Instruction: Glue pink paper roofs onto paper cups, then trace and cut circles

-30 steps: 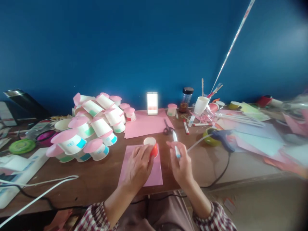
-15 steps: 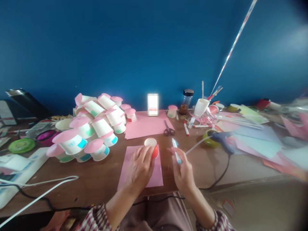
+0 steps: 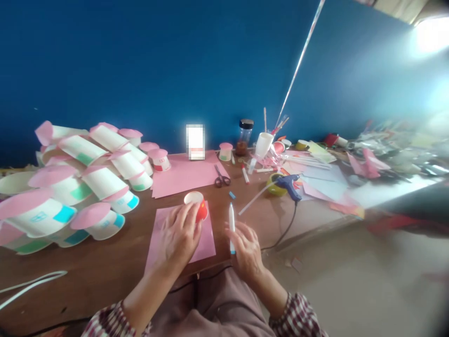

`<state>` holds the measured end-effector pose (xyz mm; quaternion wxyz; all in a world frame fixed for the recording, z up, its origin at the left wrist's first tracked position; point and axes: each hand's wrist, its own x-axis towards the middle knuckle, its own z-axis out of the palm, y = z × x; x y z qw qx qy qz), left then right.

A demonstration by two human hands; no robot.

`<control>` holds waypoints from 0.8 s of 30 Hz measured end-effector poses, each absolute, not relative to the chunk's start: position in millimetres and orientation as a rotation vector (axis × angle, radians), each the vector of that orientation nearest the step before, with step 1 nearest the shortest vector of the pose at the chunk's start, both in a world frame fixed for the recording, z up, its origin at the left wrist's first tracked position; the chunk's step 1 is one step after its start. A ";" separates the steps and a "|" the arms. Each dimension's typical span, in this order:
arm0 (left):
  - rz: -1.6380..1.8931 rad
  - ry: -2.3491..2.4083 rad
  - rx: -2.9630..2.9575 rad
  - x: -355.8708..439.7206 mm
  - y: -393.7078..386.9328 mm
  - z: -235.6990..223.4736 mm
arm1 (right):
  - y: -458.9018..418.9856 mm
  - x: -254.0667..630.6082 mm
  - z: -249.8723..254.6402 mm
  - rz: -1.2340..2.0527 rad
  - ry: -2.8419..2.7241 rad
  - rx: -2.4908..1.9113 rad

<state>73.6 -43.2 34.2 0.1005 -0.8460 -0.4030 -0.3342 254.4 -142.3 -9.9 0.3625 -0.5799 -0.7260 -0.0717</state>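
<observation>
My left hand (image 3: 178, 234) curls over a small red paper cup (image 3: 197, 205) that stands upside down on a pink paper sheet (image 3: 206, 241) at the near table edge. My right hand (image 3: 245, 248) pinches a white marker with a blue tip (image 3: 231, 223), held upright just right of the sheet. A tiny blue marker cap (image 3: 232, 194) lies on the wood beyond the marker. Checked sleeves cover both my wrists.
A pile of paper cups with pink paper lids (image 3: 80, 182) fills the left of the brown table (image 3: 105, 252). Farther back lie a larger pink sheet (image 3: 185, 173), scissors (image 3: 220, 178), a blue glue gun (image 3: 287, 183), red markers, a jar (image 3: 244, 135) and scattered papers (image 3: 326, 182).
The view has swung right, so everything sits further left in frame. My right hand with the marker has dropped toward the table edge; my left hand stays on the red cup.
</observation>
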 end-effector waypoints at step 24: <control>-0.993 -1.170 -2.451 76.4 -43.3 28.1 | -139.9 251.0 -27.9 -0.570 -1.764 -1.477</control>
